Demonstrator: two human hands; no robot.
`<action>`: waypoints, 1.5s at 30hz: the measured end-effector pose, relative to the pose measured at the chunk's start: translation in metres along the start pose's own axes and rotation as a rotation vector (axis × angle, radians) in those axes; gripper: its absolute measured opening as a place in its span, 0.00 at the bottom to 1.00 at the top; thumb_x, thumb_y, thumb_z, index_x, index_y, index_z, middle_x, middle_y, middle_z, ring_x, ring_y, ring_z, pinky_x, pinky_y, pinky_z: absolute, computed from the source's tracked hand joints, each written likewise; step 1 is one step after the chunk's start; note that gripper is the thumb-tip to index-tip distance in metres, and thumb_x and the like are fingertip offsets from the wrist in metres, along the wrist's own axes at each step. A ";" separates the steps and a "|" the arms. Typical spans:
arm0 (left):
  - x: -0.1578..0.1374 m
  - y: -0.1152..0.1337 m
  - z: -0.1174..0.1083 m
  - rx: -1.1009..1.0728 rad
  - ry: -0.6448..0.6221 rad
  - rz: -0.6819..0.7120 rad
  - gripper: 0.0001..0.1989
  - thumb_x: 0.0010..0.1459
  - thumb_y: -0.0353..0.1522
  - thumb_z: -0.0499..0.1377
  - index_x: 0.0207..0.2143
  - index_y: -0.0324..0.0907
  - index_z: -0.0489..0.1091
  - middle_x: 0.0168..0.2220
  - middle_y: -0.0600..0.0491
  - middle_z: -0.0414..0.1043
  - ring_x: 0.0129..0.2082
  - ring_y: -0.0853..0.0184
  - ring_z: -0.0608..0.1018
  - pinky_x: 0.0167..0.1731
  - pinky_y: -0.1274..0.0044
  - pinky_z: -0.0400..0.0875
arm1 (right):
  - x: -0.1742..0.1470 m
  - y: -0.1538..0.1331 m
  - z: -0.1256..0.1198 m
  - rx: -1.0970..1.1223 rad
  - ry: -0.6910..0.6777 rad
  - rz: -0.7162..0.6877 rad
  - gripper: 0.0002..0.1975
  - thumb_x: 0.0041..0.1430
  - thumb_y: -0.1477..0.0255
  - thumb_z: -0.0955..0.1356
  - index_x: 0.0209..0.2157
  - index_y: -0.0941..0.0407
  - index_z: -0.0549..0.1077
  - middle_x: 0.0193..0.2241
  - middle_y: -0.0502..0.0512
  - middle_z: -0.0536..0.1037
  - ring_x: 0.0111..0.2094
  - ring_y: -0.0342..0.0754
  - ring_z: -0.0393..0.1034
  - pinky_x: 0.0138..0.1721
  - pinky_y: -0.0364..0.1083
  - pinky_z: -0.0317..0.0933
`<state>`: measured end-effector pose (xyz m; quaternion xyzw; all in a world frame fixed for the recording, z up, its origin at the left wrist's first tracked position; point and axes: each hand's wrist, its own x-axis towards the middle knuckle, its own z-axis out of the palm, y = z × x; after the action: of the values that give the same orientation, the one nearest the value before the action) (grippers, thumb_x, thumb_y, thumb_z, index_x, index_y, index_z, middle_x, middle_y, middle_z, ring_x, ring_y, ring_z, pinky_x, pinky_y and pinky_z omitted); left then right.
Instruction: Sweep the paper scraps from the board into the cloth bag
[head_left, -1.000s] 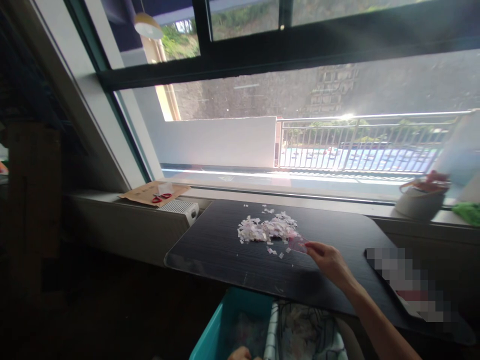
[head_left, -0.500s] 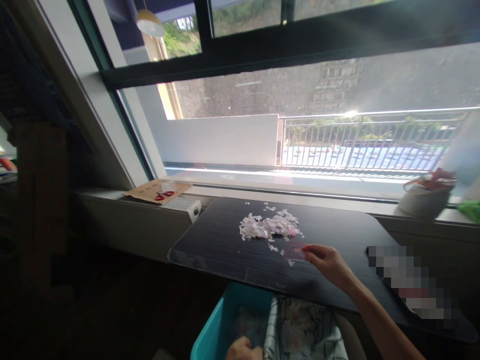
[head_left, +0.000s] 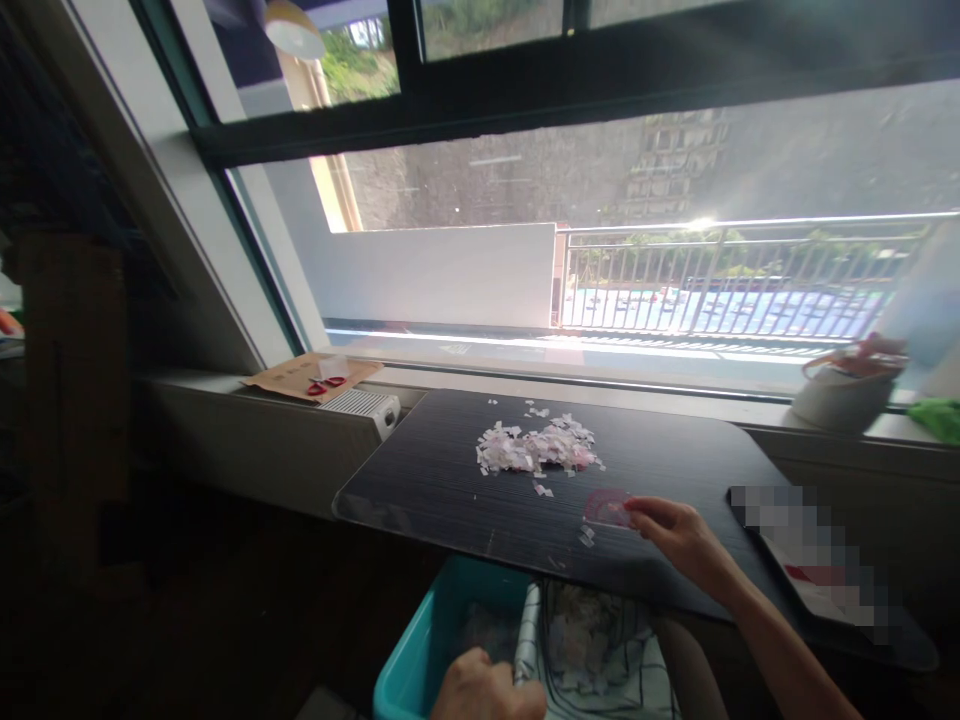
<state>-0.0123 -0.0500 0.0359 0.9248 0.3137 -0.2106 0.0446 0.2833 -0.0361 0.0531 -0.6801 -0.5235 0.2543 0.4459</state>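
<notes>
My right hand (head_left: 679,530) pinches the edge of a clear protractor (head_left: 606,507) with pink markings, held low over the dark table (head_left: 420,480). A few small paper scraps (head_left: 586,537) lie just below the protractor. Farther back is a heap of white and pinkish paper bits (head_left: 536,447). Beneath the table's near edge, my left hand (head_left: 491,688) is closed on the rim of a checked cloth bag (head_left: 529,630). Many paper scraps sit inside that bag. Left of it stands a turquoise bin (head_left: 409,640); its contents are hard to make out.
Red-handled scissors (head_left: 327,385) rest on brown paper (head_left: 285,378) on the left sill. A blurred-out flat item (head_left: 814,560) lies at the table's right. Beyond it, a pale fabric basket (head_left: 847,392) stands on the sill below the window.
My right hand has moved the protractor rightward and slightly nearer, away from the heap, and a few scraps have shifted with it. My left hand shows more fully, still at the bag's rim.
</notes>
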 end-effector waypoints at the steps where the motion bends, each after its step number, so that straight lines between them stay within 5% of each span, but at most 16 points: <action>1: -0.001 0.001 -0.006 0.004 -0.018 0.000 0.08 0.62 0.37 0.60 0.40 0.45 0.76 0.34 0.46 0.79 0.32 0.54 0.81 0.34 0.71 0.71 | -0.003 0.000 0.000 0.012 0.006 0.009 0.18 0.48 0.62 0.69 0.34 0.60 0.82 0.26 0.56 0.82 0.28 0.51 0.74 0.32 0.46 0.67; 7: -0.007 0.002 -0.013 -0.016 -0.004 0.004 0.10 0.61 0.41 0.61 0.40 0.47 0.76 0.34 0.48 0.79 0.32 0.53 0.81 0.30 0.72 0.68 | -0.017 -0.002 -0.002 0.037 -0.213 -0.001 0.15 0.51 0.63 0.68 0.33 0.59 0.81 0.27 0.56 0.82 0.29 0.50 0.74 0.31 0.45 0.67; 11: -0.008 0.000 -0.011 0.004 0.028 0.002 0.11 0.60 0.43 0.61 0.39 0.47 0.76 0.32 0.49 0.78 0.31 0.54 0.80 0.27 0.74 0.65 | -0.018 0.000 0.000 0.059 -0.136 0.020 0.18 0.51 0.62 0.68 0.35 0.61 0.81 0.28 0.57 0.82 0.30 0.50 0.73 0.33 0.45 0.67; 17: -0.005 -0.001 0.002 -0.002 0.118 0.019 0.17 0.57 0.50 0.60 0.34 0.47 0.76 0.28 0.52 0.76 0.26 0.59 0.78 0.23 0.75 0.59 | -0.021 0.000 0.003 0.068 -0.263 0.036 0.15 0.52 0.65 0.67 0.34 0.60 0.81 0.25 0.54 0.80 0.27 0.47 0.71 0.30 0.43 0.64; 22: -0.003 -0.004 0.012 -0.049 0.259 0.028 0.16 0.54 0.49 0.63 0.29 0.46 0.74 0.23 0.55 0.73 0.22 0.63 0.75 0.22 0.76 0.57 | -0.021 -0.003 0.005 0.082 -0.201 0.034 0.16 0.51 0.63 0.68 0.34 0.61 0.81 0.27 0.55 0.81 0.28 0.48 0.71 0.31 0.44 0.65; 32: -0.010 -0.002 -0.002 -0.043 0.153 0.007 0.14 0.59 0.46 0.60 0.33 0.46 0.75 0.28 0.52 0.77 0.26 0.59 0.78 0.25 0.75 0.60 | -0.022 0.005 0.002 0.138 -0.165 0.088 0.15 0.48 0.64 0.69 0.33 0.60 0.80 0.23 0.53 0.79 0.24 0.46 0.69 0.28 0.44 0.64; 36: -0.010 -0.001 -0.008 -0.047 0.094 0.008 0.15 0.57 0.47 0.62 0.35 0.46 0.76 0.30 0.51 0.78 0.28 0.57 0.79 0.25 0.75 0.60 | -0.026 -0.001 0.003 0.143 -0.273 0.094 0.13 0.50 0.64 0.68 0.31 0.59 0.80 0.23 0.52 0.78 0.24 0.44 0.68 0.27 0.42 0.63; 45: -0.012 -0.004 -0.003 -0.079 0.149 0.002 0.12 0.59 0.44 0.60 0.33 0.46 0.75 0.28 0.52 0.77 0.26 0.60 0.77 0.26 0.75 0.60 | -0.022 -0.002 0.008 0.154 -0.217 0.091 0.14 0.48 0.64 0.69 0.31 0.60 0.80 0.22 0.52 0.79 0.24 0.45 0.68 0.28 0.43 0.63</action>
<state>-0.0222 -0.0529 0.0435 0.9358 0.3231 -0.1284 0.0578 0.2686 -0.0535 0.0483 -0.6353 -0.5162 0.3857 0.4257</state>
